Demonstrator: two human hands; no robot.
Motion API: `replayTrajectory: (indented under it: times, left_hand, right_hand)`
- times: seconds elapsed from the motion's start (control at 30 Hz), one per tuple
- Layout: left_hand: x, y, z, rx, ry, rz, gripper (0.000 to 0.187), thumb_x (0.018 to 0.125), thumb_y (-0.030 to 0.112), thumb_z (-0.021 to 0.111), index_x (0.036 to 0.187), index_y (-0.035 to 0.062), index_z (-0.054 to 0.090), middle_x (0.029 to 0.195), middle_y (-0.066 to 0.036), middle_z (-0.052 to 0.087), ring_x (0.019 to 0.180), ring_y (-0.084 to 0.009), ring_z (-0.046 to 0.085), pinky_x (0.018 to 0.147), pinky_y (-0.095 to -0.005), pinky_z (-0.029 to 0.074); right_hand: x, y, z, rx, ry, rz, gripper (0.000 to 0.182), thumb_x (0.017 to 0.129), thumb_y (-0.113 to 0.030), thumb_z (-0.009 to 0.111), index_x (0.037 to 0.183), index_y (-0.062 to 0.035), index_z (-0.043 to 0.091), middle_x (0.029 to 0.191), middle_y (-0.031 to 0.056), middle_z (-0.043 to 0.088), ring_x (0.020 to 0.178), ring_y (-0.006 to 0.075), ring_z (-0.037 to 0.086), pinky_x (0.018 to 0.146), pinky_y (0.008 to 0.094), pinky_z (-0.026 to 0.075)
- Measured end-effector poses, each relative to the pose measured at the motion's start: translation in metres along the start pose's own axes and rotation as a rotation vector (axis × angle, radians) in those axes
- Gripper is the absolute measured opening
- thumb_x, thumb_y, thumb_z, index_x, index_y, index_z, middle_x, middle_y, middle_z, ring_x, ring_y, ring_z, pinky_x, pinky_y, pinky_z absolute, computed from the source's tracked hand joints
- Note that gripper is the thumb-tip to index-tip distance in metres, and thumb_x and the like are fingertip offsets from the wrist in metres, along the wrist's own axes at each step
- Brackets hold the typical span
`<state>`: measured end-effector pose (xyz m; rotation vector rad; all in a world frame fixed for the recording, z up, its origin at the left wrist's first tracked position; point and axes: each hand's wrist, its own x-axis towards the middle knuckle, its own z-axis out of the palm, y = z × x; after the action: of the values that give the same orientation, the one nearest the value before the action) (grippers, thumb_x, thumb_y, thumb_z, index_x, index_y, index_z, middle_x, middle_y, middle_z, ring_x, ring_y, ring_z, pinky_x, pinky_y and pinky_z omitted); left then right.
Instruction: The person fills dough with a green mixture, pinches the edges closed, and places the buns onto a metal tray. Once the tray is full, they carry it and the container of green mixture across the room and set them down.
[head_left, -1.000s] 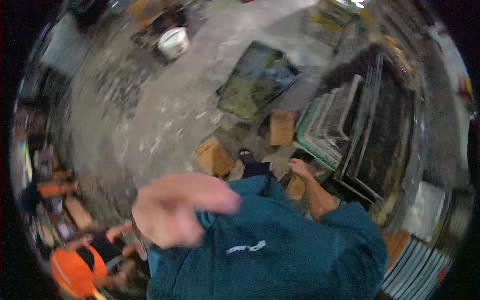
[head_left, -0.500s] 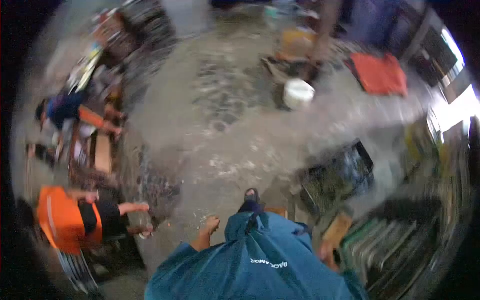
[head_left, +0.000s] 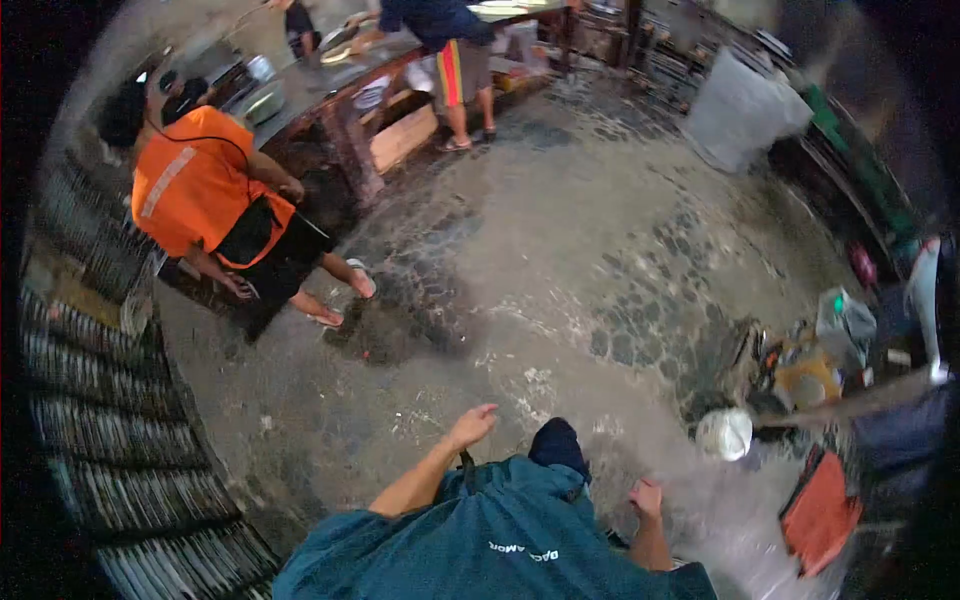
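My left hand (head_left: 472,427) is held out over the concrete floor (head_left: 400,420), in front of my teal shirt (head_left: 450,540). Its fingers look loosely stretched, with nothing seen in them. To the right of my body, my right hand (head_left: 646,495) hangs with its fingers curled. Whether it holds anything is too small to tell. A white round container (head_left: 724,434) stands on the floor beyond my right hand, and a red cloth-like piece (head_left: 820,515) lies at the right.
A person in an orange shirt (head_left: 195,180) stands beside a long workbench (head_left: 350,100). Another person (head_left: 465,80) is at its far part. Slatted stacks (head_left: 120,450) line the left. A large pale sack (head_left: 745,110) stands at the back right.
The view has swung to the left, so the people and bench appear farther right and larger. My left hand's fingers were curled and are now looser. The dark box at the right has left view.
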<state>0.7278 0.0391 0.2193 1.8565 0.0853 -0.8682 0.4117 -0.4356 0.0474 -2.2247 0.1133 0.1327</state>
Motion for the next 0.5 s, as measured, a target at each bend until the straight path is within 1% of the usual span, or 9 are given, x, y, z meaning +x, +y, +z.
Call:
replayTrajectory:
  times: [0.07,0.1,0.2,0.3,0.33,0.37,0.4,0.43,0.5]
  left_hand:
    - [0.012,0.013,-0.008,0.001,-0.010,0.011,0.042,0.090,0.022,0.052,0.130,0.0094,0.049,0.116,-0.009,0.060,0.100,-0.0187,0.058,0.079,-0.0318,0.048]
    - [0.020,0.020,-0.012,-0.054,0.007,-0.028,0.042,0.091,0.022,0.052,0.131,0.0090,0.048,0.115,-0.009,0.060,0.099,-0.0171,0.058,0.078,-0.0307,0.048]
    - [0.054,0.049,-0.028,-0.223,0.082,-0.079,0.043,0.091,0.021,0.051,0.132,0.0088,0.046,0.113,-0.008,0.061,0.096,-0.0158,0.059,0.077,-0.0293,0.048]
    - [0.123,0.034,-0.051,-0.488,0.150,-0.206,0.044,0.090,0.019,0.052,0.132,0.0098,0.046,0.110,-0.010,0.062,0.095,-0.0164,0.060,0.076,-0.0291,0.048]
    - [0.149,0.011,-0.058,-0.362,0.265,-0.218,0.039,0.089,0.021,0.050,0.126,0.0072,0.051,0.106,-0.011,0.063,0.092,-0.0189,0.060,0.078,-0.0313,0.048]
    - [0.160,-0.014,-0.062,-0.231,0.374,-0.244,0.038,0.088,0.024,0.049,0.119,0.0045,0.057,0.103,-0.013,0.064,0.089,-0.0213,0.061,0.080,-0.0335,0.048]
    - [0.163,-0.027,-0.075,0.026,0.433,-0.266,0.037,0.087,0.023,0.049,0.117,0.0037,0.057,0.103,-0.013,0.064,0.088,-0.0228,0.061,0.078,-0.0344,0.049]
    - [0.161,-0.039,-0.083,0.273,0.484,-0.289,0.037,0.086,0.022,0.049,0.116,0.0029,0.058,0.103,-0.013,0.064,0.088,-0.0243,0.062,0.077,-0.0354,0.049]
    - [0.144,-0.057,-0.097,0.080,0.596,-0.261,0.036,0.083,0.021,0.049,0.112,0.0027,0.059,0.098,-0.013,0.063,0.085,-0.0254,0.062,0.074,-0.0359,0.051]
  right_hand:
    - [0.081,-0.032,-0.042,1.302,0.343,0.529,0.034,0.086,-0.013,0.051,0.119,-0.0052,0.050,0.072,0.0059,0.056,0.058,0.0175,0.056,0.049,0.0307,0.047]
    - [0.143,-0.110,-0.074,0.533,0.236,0.894,0.033,0.087,-0.014,0.049,0.119,-0.0065,0.051,0.077,0.0054,0.057,0.059,0.0176,0.056,0.050,0.0308,0.048]
    - [0.226,-0.096,-0.079,0.649,0.160,0.754,0.035,0.088,-0.015,0.046,0.121,-0.0088,0.051,0.081,0.0051,0.058,0.061,0.0176,0.056,0.051,0.0307,0.048]
    - [0.303,-0.109,-0.080,0.698,0.080,0.693,0.036,0.089,-0.016,0.048,0.124,-0.0091,0.050,0.083,0.0054,0.060,0.067,0.0174,0.058,0.053,0.0310,0.049]
    - [0.326,-0.106,-0.082,0.681,0.054,0.686,0.036,0.089,-0.016,0.048,0.124,-0.0091,0.050,0.083,0.0054,0.060,0.067,0.0174,0.058,0.053,0.0310,0.049]
    - [0.339,-0.093,-0.078,0.766,-0.066,0.750,0.033,0.090,-0.017,0.050,0.122,-0.0083,0.051,0.084,0.0055,0.060,0.069,0.0172,0.058,0.054,0.0303,0.049]
    - [0.356,-0.085,-0.071,0.857,-0.187,0.808,0.031,0.090,-0.018,0.051,0.119,-0.0075,0.052,0.086,0.0057,0.061,0.071,0.0171,0.058,0.055,0.0297,0.049]
    - [0.373,-0.084,-0.070,0.838,-0.214,0.803,0.031,0.090,-0.018,0.051,0.119,-0.0075,0.052,0.086,0.0057,0.061,0.071,0.0171,0.058,0.055,0.0297,0.049]
    - [0.418,-0.086,-0.063,0.217,-0.586,0.532,0.022,0.090,-0.023,0.051,0.105,-0.0073,0.056,0.076,0.0056,0.059,0.057,0.0197,0.057,0.046,0.0334,0.045]
